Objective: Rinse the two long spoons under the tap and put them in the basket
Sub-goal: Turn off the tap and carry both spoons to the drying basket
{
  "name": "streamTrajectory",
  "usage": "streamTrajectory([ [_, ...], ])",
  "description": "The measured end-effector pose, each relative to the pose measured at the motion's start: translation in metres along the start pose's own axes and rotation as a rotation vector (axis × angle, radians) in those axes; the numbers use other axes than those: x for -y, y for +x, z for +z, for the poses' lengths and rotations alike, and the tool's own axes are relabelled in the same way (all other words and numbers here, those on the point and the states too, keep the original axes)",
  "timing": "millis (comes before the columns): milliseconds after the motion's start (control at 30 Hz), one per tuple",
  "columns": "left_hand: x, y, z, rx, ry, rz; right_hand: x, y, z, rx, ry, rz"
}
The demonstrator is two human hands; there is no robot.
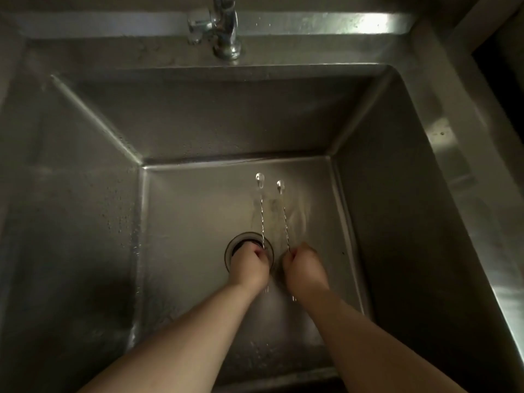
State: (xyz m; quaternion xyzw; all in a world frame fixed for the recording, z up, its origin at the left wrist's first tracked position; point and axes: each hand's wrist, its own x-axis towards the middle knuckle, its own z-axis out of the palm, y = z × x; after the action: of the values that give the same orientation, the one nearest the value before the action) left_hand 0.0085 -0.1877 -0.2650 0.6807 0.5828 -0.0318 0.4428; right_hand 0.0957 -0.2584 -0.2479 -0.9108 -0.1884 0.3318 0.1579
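Observation:
I am looking down into a deep steel sink (pixel 93 211). My left hand (pixel 251 263) is closed around one long twisted-stem spoon (pixel 261 214), held over the drain. My right hand (pixel 304 268) grips the second long spoon (pixel 284 215) just beside it. Both spoons point away from me, side by side and roughly parallel, a small gap between them. Their small ends reach toward the back wall. The chrome tap (pixel 225 26) stands at the back rim, above the spoons. Water streaks blur the sink floor around the stems. No basket is in view.
A round drain (pixel 235 243) lies in the sink floor, partly hidden under my left hand. A steel counter ledge (pixel 459 154) runs along the right side. The sink's walls are wet with droplets.

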Motion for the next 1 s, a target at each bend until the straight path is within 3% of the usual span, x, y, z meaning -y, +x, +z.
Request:
streamTrajectory([
  [233,-0.038,-0.039,-0.069,-0.155,-0.151,0.174,0.039,-0.051,-0.053,-0.141,0.123,-0.166],
  [467,-0.082,-0.103,-0.142,-0.212,-0.124,0.387,0.075,-0.127,-0.138,-0.319,0.212,-0.338],
  [800,-0.159,-0.223,-0.232,-0.335,-0.120,0.729,0.105,-0.240,-0.253,-0.509,0.249,-0.398],
  [1000,-0.199,-0.259,-0.256,-0.356,-0.157,0.827,0.119,-0.279,-0.296,-0.624,0.284,-0.459],
])
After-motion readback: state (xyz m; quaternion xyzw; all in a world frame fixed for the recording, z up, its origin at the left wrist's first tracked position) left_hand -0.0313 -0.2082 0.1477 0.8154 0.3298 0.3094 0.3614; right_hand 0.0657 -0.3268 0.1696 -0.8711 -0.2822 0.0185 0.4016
